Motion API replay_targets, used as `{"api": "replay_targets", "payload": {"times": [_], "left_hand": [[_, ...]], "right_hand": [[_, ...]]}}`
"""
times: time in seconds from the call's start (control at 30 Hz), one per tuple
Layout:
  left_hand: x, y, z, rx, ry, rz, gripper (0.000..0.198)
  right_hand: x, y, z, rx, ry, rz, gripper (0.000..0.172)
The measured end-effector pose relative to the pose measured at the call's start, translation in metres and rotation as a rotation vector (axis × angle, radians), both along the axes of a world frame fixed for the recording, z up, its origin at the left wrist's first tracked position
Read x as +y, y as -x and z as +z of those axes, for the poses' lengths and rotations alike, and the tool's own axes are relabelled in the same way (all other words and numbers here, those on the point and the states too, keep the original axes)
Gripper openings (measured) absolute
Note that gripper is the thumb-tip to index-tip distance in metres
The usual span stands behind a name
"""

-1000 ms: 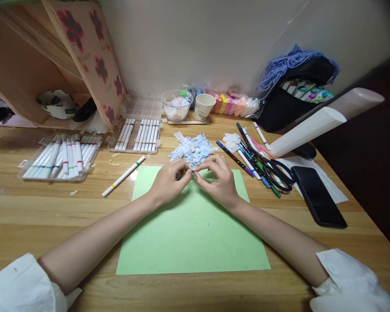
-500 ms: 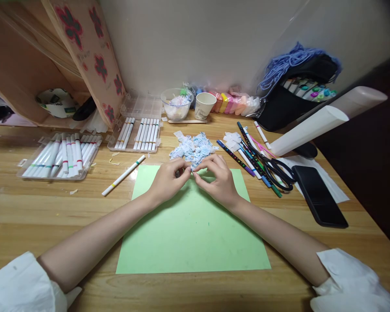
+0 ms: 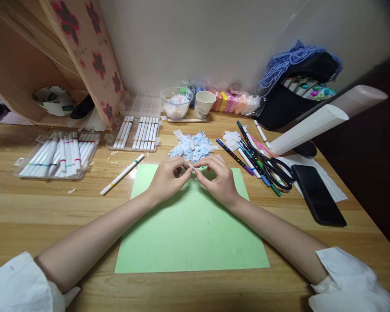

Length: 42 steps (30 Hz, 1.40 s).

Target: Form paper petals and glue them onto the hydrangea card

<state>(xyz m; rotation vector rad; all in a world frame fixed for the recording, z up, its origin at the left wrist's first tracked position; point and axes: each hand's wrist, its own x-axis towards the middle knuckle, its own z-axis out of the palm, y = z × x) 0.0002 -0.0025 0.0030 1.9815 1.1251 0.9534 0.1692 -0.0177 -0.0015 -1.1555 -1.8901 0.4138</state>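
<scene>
My left hand [image 3: 167,180] and my right hand [image 3: 219,180] meet fingertip to fingertip above the far edge of a green sheet of paper [image 3: 191,238]. Pinched between both thumbs and forefingers is a small whitish scrap of paper [image 3: 191,166], mostly covered by the fingers. Just beyond the hands lies a heap of torn pale-blue and white paper scraps [image 3: 195,146]. A smaller pile of white scraps [image 3: 232,140] sits to its right.
Marker boxes [image 3: 56,156] and a loose marker [image 3: 122,174] lie on the left. Behind the heap stand a clear bowl [image 3: 176,104] and a paper cup [image 3: 204,105]. To the right are pens, black-handled scissors [image 3: 281,173], a phone [image 3: 318,195] and a white paper tube [image 3: 308,130].
The scrap between my fingertips has turned, showing a paler face than before. Both hands stay in nearly the same place, and the view has shifted slightly.
</scene>
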Motion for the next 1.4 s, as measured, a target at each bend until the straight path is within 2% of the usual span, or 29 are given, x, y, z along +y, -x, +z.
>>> {"api": "replay_targets", "payload": {"times": [0.4, 0.83, 1.4], "left_hand": [[-0.0014, 0.0004, 0.0011, -0.046, 0.029, -0.001, 0.019], [-0.0015, 0.0005, -0.0004, -0.036, 0.022, 0.007, 0.019], [-0.0007, 0.0004, -0.0006, -0.040, 0.016, 0.015, 0.019]], "right_hand": [[-0.0002, -0.0010, -0.0002, 0.069, 0.021, -0.001, 0.011], [0.0002, -0.0004, -0.0013, 0.052, -0.001, 0.016, 0.007], [0.0005, -0.0005, -0.0016, 0.036, -0.043, 0.030, 0.011]]}}
